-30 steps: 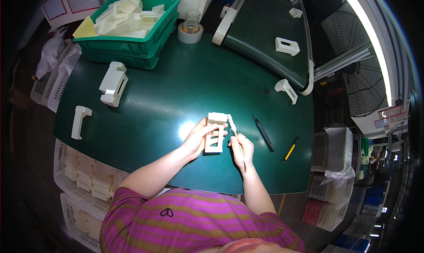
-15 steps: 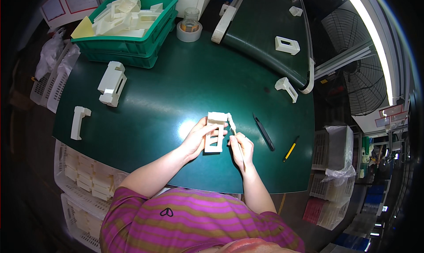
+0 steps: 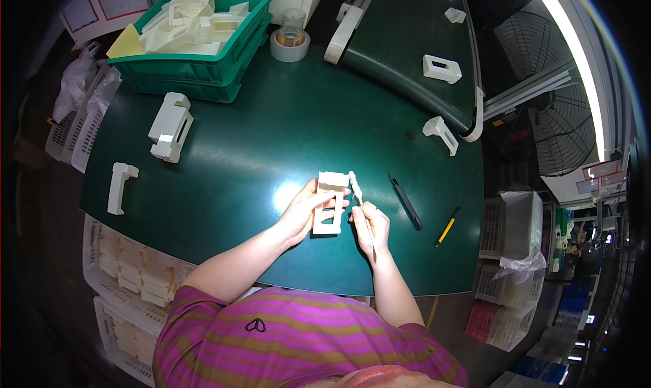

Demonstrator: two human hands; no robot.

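Evidently clamped by the fingers of the left hand [image 3: 296, 216] above the glossy green table [image 3: 251, 144], the cream part [image 3: 332, 180] could be scratched if the lumpy-tipped stick [image 3: 356, 188], pinched by the fingers of the right hand [image 3: 372, 228], were pressed too hard. Stacked crates [image 3: 176, 71] are set far left; a conveyor [image 3: 393, 56] and fan [image 3: 560, 130], right.

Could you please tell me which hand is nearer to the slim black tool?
The right hand, which holds a thin stick: it is just left of the slim black tool. The left hand, holding a white part, is farther left.
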